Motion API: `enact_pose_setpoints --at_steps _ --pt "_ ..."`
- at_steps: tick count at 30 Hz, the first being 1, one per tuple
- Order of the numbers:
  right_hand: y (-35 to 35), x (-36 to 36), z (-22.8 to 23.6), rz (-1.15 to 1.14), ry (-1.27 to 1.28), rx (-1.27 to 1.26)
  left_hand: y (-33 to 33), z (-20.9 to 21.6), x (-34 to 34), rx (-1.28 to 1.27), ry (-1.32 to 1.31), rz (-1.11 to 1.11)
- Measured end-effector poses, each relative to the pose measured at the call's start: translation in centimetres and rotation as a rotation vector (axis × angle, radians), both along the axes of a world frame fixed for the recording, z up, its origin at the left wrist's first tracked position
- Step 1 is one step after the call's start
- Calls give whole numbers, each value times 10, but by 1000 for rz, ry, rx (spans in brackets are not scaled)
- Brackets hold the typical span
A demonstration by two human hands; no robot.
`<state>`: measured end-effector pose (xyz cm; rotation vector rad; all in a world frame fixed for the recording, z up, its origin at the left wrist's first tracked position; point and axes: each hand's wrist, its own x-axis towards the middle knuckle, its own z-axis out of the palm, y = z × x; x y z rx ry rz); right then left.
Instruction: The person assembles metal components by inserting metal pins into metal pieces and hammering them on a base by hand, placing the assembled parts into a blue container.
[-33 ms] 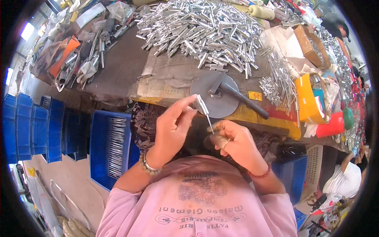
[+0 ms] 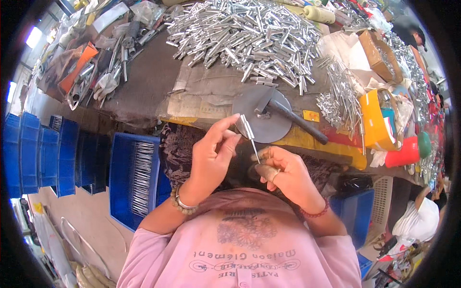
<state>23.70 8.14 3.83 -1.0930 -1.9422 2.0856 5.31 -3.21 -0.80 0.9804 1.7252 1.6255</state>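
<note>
My right hand (image 2: 288, 175) pinches the lower end of a thin metal rod (image 2: 256, 152), and a wrap shows around one finger. The rod's upper end meets a shiny silver tube (image 2: 247, 126), which tilts up and to the left. Close beside the tube is my left hand (image 2: 213, 151), its index finger and thumb apart; whether a fingertip touches the tube I cannot tell. Just beyond lies a grey round plate (image 2: 271, 128) on the bench edge, with a dark-handled hammer (image 2: 295, 120) across it.
Across the bench spreads a large heap of silver tubes (image 2: 245, 38). To its right are a pile of thin metal pieces (image 2: 336, 96), a yellow box (image 2: 377, 120) and a red container (image 2: 402, 152). A blue crate (image 2: 115, 177) of metal rods stands at lower left.
</note>
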Motion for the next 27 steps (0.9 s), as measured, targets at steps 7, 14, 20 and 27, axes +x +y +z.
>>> enact_pose_setpoints --at_steps 7,14,20,27 --pt "-17 -8 -10 33 61 -75 -6 4 2 -18 -458 -52" --pt "-21 -14 -11 -66 143 198 -20 -7 -21 214 -475 33" --pt "19 -10 -18 -243 195 358 -117 -37 -109 -30 -209 501" --pt "20 -14 -28 -251 170 373 -242 -206 -211 -311 -382 930"
